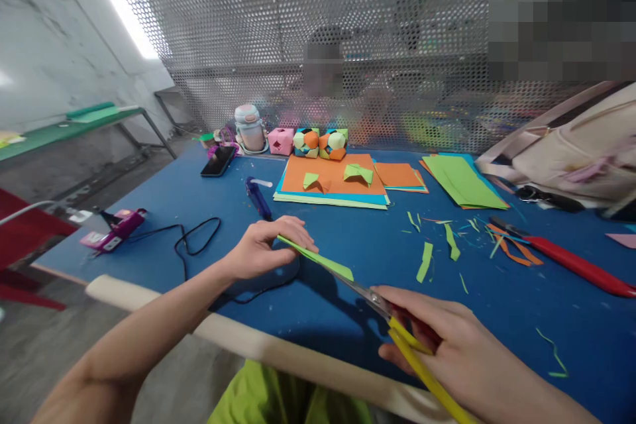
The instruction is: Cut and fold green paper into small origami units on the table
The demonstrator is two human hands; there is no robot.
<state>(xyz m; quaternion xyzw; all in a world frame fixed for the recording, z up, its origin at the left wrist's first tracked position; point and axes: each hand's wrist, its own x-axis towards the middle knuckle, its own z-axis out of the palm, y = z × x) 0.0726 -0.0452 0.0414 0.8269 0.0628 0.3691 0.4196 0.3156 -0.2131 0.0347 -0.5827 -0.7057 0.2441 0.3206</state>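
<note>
My left hand (271,246) pinches a folded strip of green paper (325,263) between thumb and fingers, above the front part of the blue table. A pair of scissors (373,301) with yellow and red handles sits in my right hand (437,331), whose fingers are wrapped round the grips. The blades point left and meet the paper's right end; whether they are closed on it is hard to see. Straight ahead, two small folded green paper pieces (358,174) rest on a stack of orange, blue and pale green sheets (338,171).
A blue glue gun (256,197) with a black cord stands beyond my left hand. Paper scraps (424,262) and red-handled pliers (576,262) lie to the right. Folded paper balls (306,143), a bottle (249,127) and a phone (218,161) are at the back, before a perforated metal screen.
</note>
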